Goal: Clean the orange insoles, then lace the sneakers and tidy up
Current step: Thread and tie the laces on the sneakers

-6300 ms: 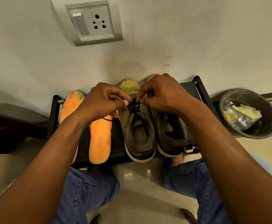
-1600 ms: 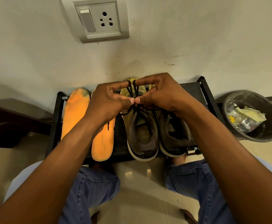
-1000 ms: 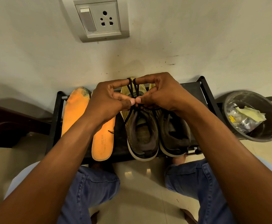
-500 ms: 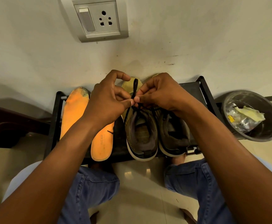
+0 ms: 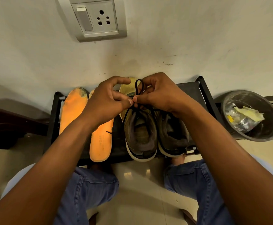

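My left hand (image 5: pixel 105 103) and right hand (image 5: pixel 160 95) meet over the left sneaker (image 5: pixel 139 127), both pinched shut on its black lace (image 5: pixel 139 88), my right fingers (image 5: pixel 142 99) gripping the base of an upright loop and my left thumb pressed against them. The 2 sneakers sit side by side, touching, on a low black rack (image 5: pixel 189 90) against the wall, the right sneaker (image 5: pixel 173 135) partly under my right wrist. The 2 orange insoles (image 5: pixel 100 143) lie flat on the rack just left of them, with a round bin (image 5: pixel 252 135) of scraps on the floor to the right.
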